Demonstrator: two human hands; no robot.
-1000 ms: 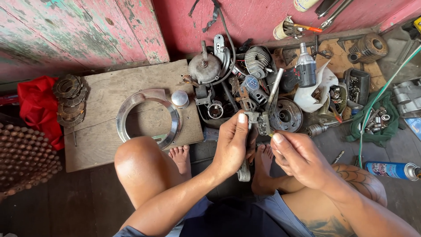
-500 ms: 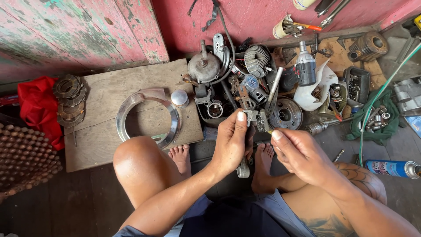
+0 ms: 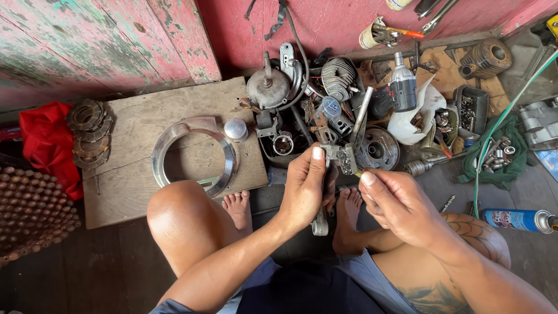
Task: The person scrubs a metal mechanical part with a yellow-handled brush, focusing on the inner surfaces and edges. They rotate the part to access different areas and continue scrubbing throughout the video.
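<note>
Grey metal lever part (image 3: 340,157) stands nearly upright in the left hand (image 3: 305,192), fingers wrapped round its shank, thumb pressed by the top bracket. Right hand (image 3: 395,203) sits just beside it, fingertips pinching a thin yellowish tool against the bracket. Open room lies only toward the knees; clutter crowds beyond
</note>
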